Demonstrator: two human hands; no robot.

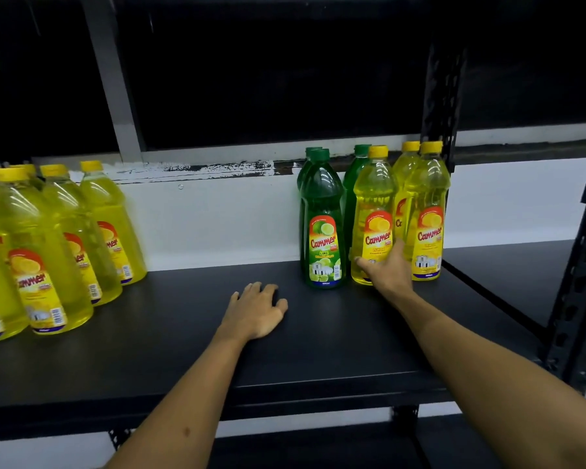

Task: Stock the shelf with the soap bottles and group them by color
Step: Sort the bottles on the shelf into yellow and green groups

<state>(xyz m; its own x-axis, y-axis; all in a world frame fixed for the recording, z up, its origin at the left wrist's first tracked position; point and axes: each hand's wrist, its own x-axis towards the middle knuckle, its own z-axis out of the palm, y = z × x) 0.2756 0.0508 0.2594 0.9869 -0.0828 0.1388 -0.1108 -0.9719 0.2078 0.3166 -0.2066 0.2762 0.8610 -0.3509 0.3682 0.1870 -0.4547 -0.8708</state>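
Head view, looking down onto black shelf [183, 350]. Largest group first: yellow cluster [48, 252] at far left, at least 5 bottles upright and packed close, already sorted by color. Smaller mixed group at right, well apart from that cluster: 3 green bottles, front one [322, 225] plain, 2 half hidden behind; beside them 3 yellow bottles, front-left one [374, 211] just beside the green, front-right one [427, 211] near the shelf post. Grouping judged partly done: right-side yellows probably yet to join the left cluster, though both colors already sit in own blocks. Right hand [386, 270] reaching onto lower part of front-left yellow bottle, thumb and fingers starting to wrap round it, grip not clearly closed. Left hand [257, 309] flat on bare shelf, fingers relaxed, holding nothing.
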